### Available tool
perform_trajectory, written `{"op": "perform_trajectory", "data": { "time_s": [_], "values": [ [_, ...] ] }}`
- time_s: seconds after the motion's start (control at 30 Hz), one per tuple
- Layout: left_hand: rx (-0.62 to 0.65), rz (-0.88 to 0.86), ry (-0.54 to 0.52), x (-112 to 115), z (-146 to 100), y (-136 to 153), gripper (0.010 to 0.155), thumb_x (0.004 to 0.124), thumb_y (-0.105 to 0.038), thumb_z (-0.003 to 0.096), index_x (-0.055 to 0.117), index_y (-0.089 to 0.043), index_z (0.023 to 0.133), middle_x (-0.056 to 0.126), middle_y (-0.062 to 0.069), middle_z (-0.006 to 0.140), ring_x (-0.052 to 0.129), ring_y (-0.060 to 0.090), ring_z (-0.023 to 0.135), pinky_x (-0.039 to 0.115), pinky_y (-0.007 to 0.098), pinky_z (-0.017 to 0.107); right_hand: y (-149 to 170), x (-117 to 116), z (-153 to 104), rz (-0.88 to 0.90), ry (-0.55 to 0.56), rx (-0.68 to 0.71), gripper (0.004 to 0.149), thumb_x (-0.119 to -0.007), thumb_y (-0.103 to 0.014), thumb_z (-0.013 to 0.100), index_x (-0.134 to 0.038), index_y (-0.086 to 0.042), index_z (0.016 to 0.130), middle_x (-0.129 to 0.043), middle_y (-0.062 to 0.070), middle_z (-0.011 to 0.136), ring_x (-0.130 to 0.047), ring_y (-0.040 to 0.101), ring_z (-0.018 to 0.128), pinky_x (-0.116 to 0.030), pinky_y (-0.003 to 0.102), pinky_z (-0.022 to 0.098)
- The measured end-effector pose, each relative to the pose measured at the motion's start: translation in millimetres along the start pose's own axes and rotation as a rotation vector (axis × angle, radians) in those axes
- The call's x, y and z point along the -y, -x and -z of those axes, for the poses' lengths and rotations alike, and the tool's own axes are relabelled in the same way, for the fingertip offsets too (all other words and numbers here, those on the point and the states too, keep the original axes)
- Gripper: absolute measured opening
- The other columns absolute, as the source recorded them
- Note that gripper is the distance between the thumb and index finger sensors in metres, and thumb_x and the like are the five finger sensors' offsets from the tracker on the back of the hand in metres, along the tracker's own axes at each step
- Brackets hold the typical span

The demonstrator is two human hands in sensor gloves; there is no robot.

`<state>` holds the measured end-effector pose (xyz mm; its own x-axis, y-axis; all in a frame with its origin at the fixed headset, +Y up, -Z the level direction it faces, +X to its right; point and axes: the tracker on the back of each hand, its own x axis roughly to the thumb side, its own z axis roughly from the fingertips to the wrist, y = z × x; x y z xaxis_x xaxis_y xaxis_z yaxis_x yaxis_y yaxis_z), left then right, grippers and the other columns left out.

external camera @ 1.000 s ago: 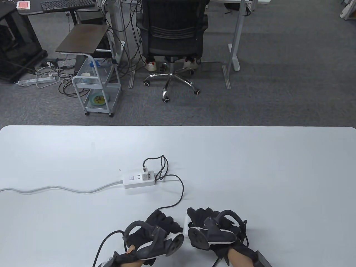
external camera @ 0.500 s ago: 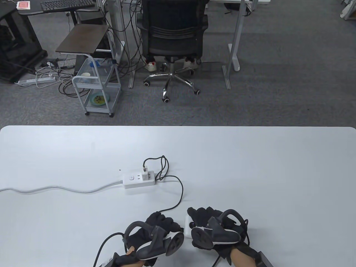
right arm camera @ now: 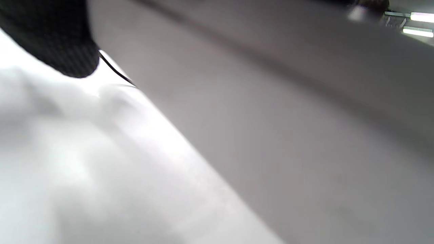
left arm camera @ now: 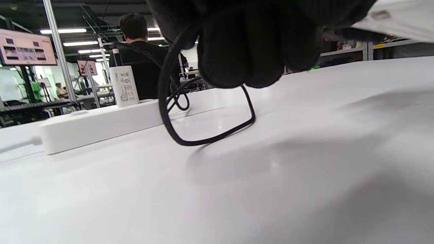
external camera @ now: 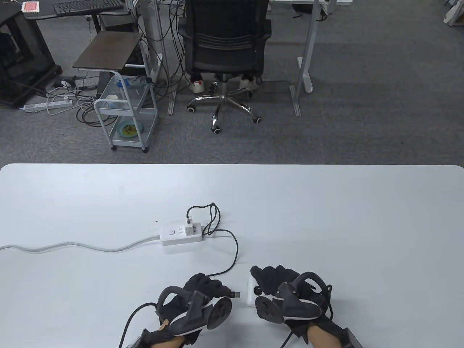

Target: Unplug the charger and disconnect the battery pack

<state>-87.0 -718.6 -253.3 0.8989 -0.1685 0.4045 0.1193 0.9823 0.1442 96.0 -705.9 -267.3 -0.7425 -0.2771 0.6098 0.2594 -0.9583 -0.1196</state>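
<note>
Table view first: the battery pack is held down on the white desk near its front edge by the right hand, whose fingers are curled over its top, so this grip is closed on the pack. Holding it so appears meant to keep the pack from sliding while the lead is drawn out. The left hand is set just beside it, its grip pinched on the end of the black cable, whose metal plug is seen bare, clear of the pack with a small gap between them. The pack can therefore be judged disconnected. Further back, the white charger is seen upright in the white power strip, with the cable looped behind it; that half of the task is judged not yet done. A grey mains lead is run from the strip off the desk's left edge.

Left wrist view: the left hand's gloved fingers are seen bunched at the top, the black cable passing into them and arcing down onto the desk, which agrees with a pinch on the cable end. The charger is shown standing in the power strip, well apart from the hand. A person is seen beyond the desk, in dark clothing.

Right wrist view: little can be told; the picture is blurred, filled by a pale surface taken to be the pack's side, with a dark fingertip at the top left and a thin black line beside it, probably the cable.
</note>
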Motion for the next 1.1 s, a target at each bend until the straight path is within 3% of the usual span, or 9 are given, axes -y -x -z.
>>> {"op": "perform_trajectory", "data": {
  "time_s": [0.2,0.4,0.63,0.8,1.1],
  "values": [
    [-0.009,0.026,0.034,7.6,1.2,3.4,0.044,0.072,-0.056,0.0453,0.090,-0.042,0.083,0.098,-0.020,0.089,0.104,0.005,0.083,0.078,0.030,0.080,0.7,13.3,-0.1,-0.032,0.011,-0.020,0.104,-0.073,-0.072,0.036,-0.035,-0.013,0.113,-0.056,0.023,0.112,-0.071,0.050,0.088,-0.074,0.053,0.060],
    [-0.029,0.020,-0.013,12.4,3.5,7.6,0.044,0.072,-0.056,0.0457,0.089,-0.042,0.084,0.097,-0.019,0.090,0.103,0.005,0.084,0.077,0.030,0.080,6.7,24.8,4.9,-0.042,-0.010,-0.043,0.104,-0.073,-0.071,0.037,-0.034,-0.013,0.113,-0.055,0.024,0.113,-0.070,0.050,0.089,-0.073,0.054,0.061],
    [-0.076,-0.060,-0.012,18.8,15.4,18.9,0.044,0.072,-0.056,0.0456,0.089,-0.042,0.084,0.097,-0.020,0.091,0.103,0.005,0.085,0.077,0.030,0.080,28.9,29.5,30.1,-0.071,-0.105,-0.110,0.103,-0.074,-0.069,0.038,-0.033,-0.013,0.113,-0.054,0.025,0.113,-0.068,0.051,0.090,-0.071,0.055,0.062],
    [-0.071,-0.018,-0.030,16.4,12.1,23.6,0.044,0.072,-0.056,0.0456,0.089,-0.042,0.084,0.096,-0.021,0.092,0.103,0.005,0.086,0.076,0.030,0.081,48.8,30.2,50.0,-0.085,-0.174,-0.177,0.103,-0.075,-0.068,0.038,-0.032,-0.013,0.113,-0.053,0.024,0.114,-0.068,0.051,0.090,-0.071,0.055,0.063],
    [-0.086,-0.032,-0.021,22.5,14.3,30.3,0.044,0.072,-0.056,0.0458,0.089,-0.042,0.084,0.097,-0.020,0.091,0.104,0.005,0.084,0.078,0.030,0.079,80.0,37.1,64.0,-0.101,-0.205,-0.270,0.103,-0.076,-0.066,0.039,-0.029,-0.013,0.114,-0.050,0.025,0.115,-0.064,0.052,0.092,-0.068,0.057,0.065]
  ]
}}
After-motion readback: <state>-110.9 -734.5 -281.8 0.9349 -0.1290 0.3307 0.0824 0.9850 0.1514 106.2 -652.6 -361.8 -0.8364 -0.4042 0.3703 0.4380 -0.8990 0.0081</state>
